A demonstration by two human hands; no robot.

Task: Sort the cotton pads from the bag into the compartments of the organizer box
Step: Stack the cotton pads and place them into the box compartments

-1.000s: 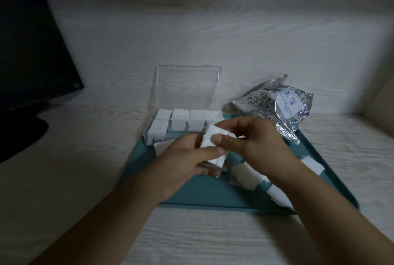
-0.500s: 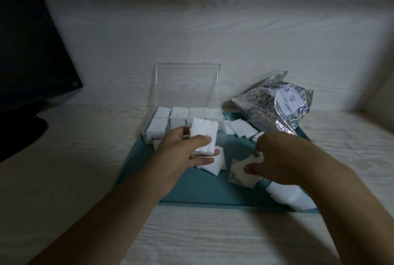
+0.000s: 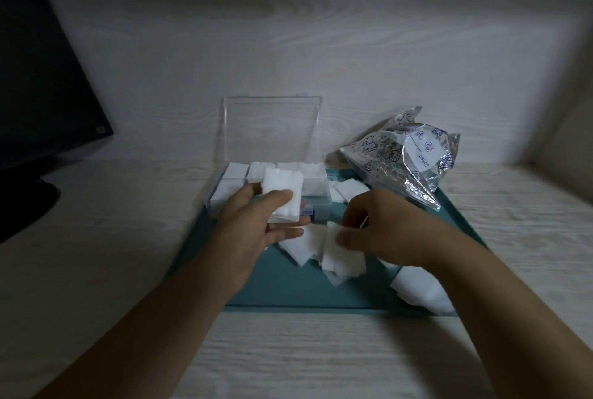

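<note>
Pale woodgrain bench [image 3: 122, 270] here, with a teal tray [image 3: 288, 296] sitting flat on it near the middle, and a dark monitor's base [image 3: 22, 203] off at the left edge.

I am working with two hands: my left hand [image 3: 256, 225] and my right hand [image 3: 382, 228]. In front of me are sitting one organizer box [image 3: 272, 187], one bag [image 3: 404, 158], one teal tray [image 3: 288, 286] and one dark monitor [image 3: 38, 77]; loose cotton pads [image 3: 305, 244] are overlapping too much to count.
</note>
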